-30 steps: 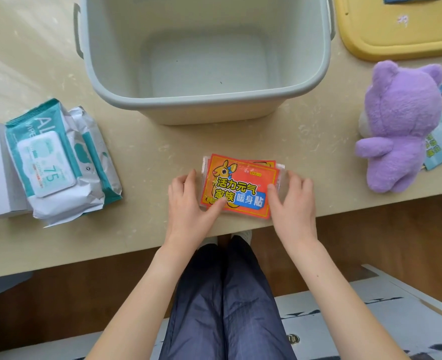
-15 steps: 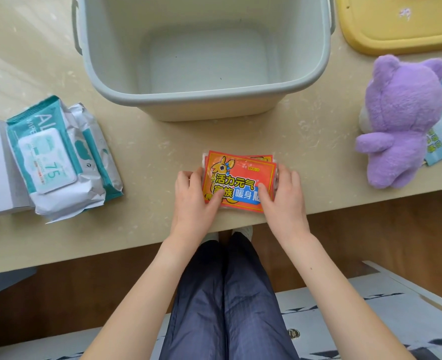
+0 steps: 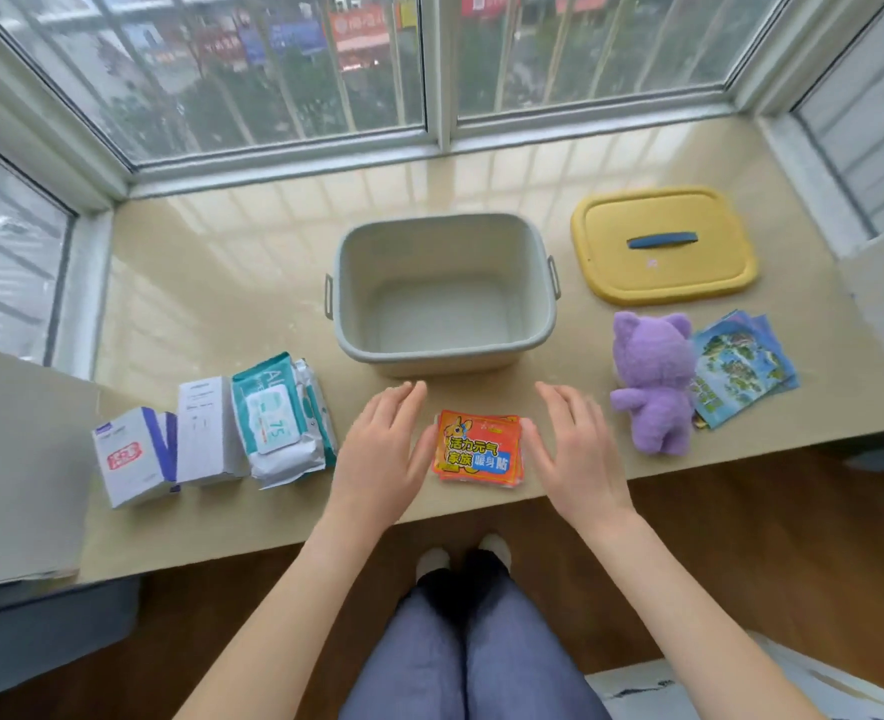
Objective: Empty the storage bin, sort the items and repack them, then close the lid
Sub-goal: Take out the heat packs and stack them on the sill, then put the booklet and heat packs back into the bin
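The grey storage bin (image 3: pixel 445 350) stands empty in the middle of the beige sill. Its yellow lid (image 3: pixel 663 252) lies flat to the right of it. In front of the bin rests a stack of orange warmer packets (image 3: pixel 478 449). My left hand (image 3: pixel 382 454) hovers just left of the stack, fingers spread, holding nothing. My right hand (image 3: pixel 575 449) is just right of the stack, also spread and holding nothing. At the left sit teal wet-wipe packs (image 3: pixel 278 418) and two white boxes (image 3: pixel 169 449). A purple plush toy (image 3: pixel 653 381) and blue leaflets (image 3: pixel 741 371) lie at the right.
Windows with bars close off the back and both sides of the sill (image 3: pixel 221 262). The sill's front edge runs just below the packets. My legs and a wooden floor show underneath. A grey box (image 3: pixel 18 459) stands at the far left.
Both hands have let go of the packet stack and moved apart to either side. The view has pulled back, showing the whole sill and windows.
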Available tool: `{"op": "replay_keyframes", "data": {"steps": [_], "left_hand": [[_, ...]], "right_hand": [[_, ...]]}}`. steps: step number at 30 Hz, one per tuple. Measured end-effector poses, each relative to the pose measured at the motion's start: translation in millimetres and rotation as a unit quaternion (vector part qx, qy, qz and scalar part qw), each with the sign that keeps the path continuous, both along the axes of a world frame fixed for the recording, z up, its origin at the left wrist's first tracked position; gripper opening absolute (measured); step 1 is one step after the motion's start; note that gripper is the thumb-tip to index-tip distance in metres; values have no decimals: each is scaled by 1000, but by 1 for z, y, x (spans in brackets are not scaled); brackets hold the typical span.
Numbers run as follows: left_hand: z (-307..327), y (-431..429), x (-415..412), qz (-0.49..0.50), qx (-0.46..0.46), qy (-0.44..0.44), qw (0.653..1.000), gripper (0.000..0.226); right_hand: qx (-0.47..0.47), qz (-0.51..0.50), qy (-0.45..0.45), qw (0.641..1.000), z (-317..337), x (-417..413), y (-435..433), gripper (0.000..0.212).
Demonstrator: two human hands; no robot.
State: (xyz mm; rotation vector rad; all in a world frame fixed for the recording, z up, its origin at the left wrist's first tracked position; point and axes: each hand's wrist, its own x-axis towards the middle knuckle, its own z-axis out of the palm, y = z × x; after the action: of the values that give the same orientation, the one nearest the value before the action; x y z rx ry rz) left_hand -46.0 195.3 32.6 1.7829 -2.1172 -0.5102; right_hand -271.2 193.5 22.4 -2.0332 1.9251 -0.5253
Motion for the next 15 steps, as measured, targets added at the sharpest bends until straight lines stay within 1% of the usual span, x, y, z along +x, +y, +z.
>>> {"op": "replay_keyframes", "data": {"steps": [4,7,10,15], "left_hand": [[76,3,10,3,-57,-5,998,51],[106,14,14,-19,-103,1,994,47],[109,29,15,-40,-99,-8,994,48],[85,45,5,-63,-54,-11,996,52]], "right_hand": [[-49,13,19,999,67,3,11,49],[-93,4,15,996,97,4,24,45],[-112,-5,26,993,104,3,41,43],[-85,-45,42,995,86,-18,75,45]]}}
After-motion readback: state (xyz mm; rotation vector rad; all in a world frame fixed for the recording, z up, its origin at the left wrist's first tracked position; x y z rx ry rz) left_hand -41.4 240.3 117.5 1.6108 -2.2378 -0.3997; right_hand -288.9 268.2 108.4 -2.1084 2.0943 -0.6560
